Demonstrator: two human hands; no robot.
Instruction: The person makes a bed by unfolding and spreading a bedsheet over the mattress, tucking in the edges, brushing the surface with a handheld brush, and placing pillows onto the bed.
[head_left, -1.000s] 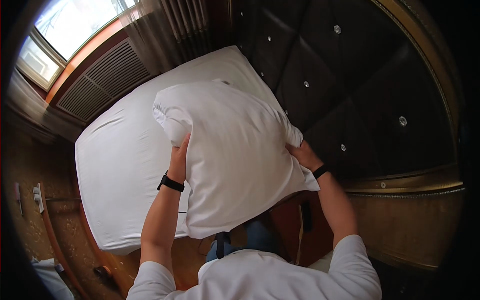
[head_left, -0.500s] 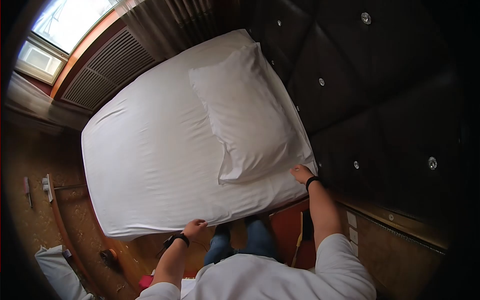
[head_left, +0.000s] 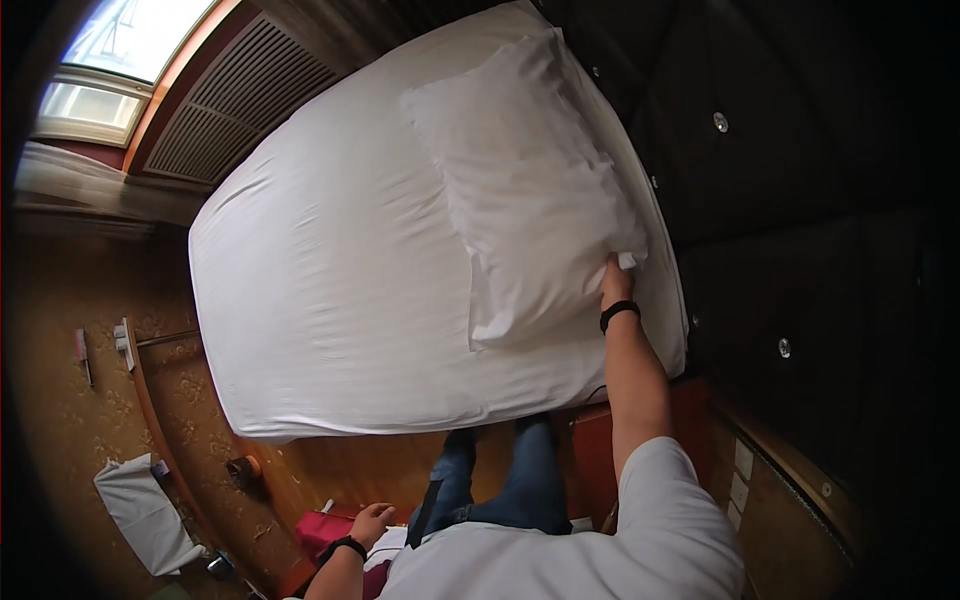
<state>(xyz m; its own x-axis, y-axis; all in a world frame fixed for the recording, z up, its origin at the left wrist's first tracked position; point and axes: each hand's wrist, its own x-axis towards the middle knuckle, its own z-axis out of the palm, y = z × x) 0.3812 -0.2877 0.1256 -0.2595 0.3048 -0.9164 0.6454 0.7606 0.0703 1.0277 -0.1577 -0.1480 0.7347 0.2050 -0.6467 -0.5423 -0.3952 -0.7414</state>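
A white pillow (head_left: pixel 545 180) lies on the bed's headboard end, its case loose at the open hem. My right hand (head_left: pixel 616 280) is closed on the pillow's near corner by the headboard, with a bit of white cloth showing beyond the fingers. Beneath it, a white fitted sheet (head_left: pixel 330 300) covers the mattress, lightly wrinkled. Low beside my body, away from the bed, my left hand (head_left: pixel 373 522) is loosely open with nothing visible in it. A red item (head_left: pixel 320 532) is close by, partly hidden by that arm.
The dark padded headboard (head_left: pixel 790 250) with shiny buttons rises on the right. A slatted wall grille (head_left: pixel 240 95) and window (head_left: pixel 130 45) are beyond the bed. At lower left are a white cloth (head_left: pixel 150 515) and a wooden ledge (head_left: pixel 165 440).
My right hand has moved from the sheet near the headboard to the pillow's corner and gripped it. My left hand has drawn back from the bed's edge. The view has shifted.
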